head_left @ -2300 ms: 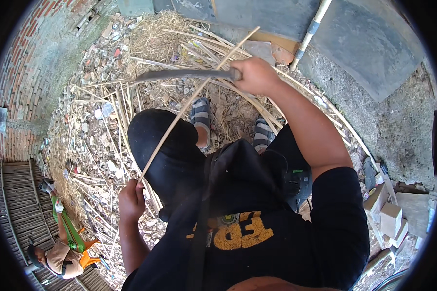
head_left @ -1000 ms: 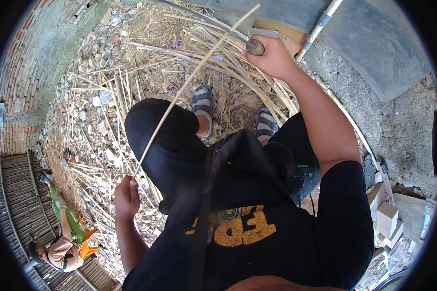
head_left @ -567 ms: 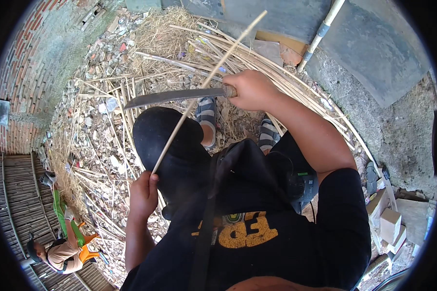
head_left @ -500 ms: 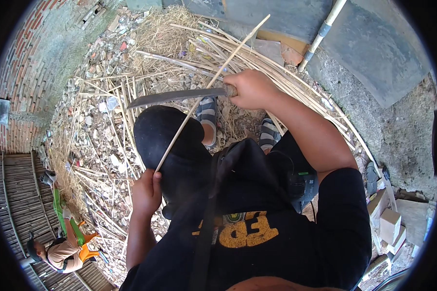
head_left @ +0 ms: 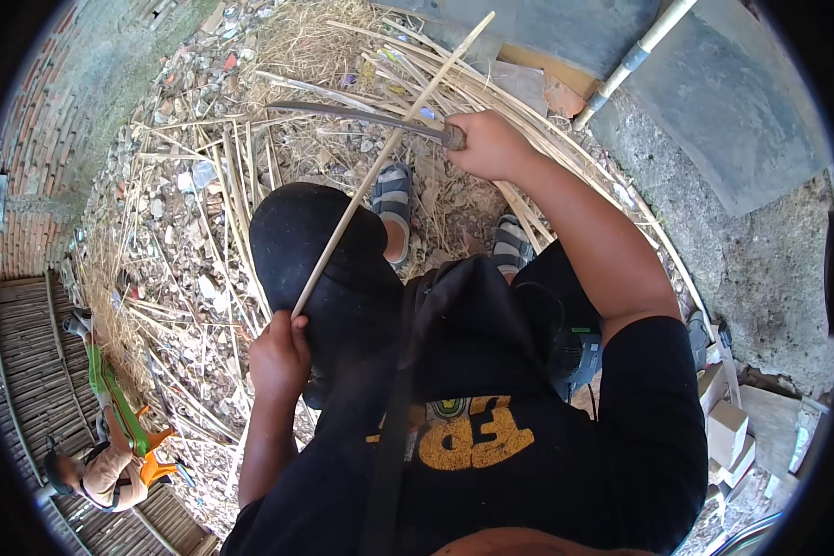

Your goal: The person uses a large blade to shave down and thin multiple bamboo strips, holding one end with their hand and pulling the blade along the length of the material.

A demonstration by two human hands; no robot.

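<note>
My right hand (head_left: pixel 489 145) is wrapped round the handle of a machete (head_left: pixel 347 112), whose long dark blade points left. Its blade crosses a thin bamboo strip (head_left: pixel 350 213) and appears to touch it near the upper part. Low at the left, beside my knee, my left hand (head_left: pixel 281 357) grips the lower end of that strip, thumb along it. From there the strip slants up and right over my leg, its far end free above the blade. The blade edge's exact bite on the strip is too small to make out.
Many bamboo strips (head_left: pixel 491 97) lie in a bundle beyond my feet. Rubble and loose sticks (head_left: pixel 227 208) cover the ground at left, with dry straw (head_left: pixel 301 46) at the back. A pole (head_left: pixel 632 61) leans at right. Another person (head_left: pixel 111 477) sits at lower left.
The machete has slid up along the strip, away from me, and its blade has tilted. My right hand has moved slightly forward and right; my left hand still holds the lower end.
</note>
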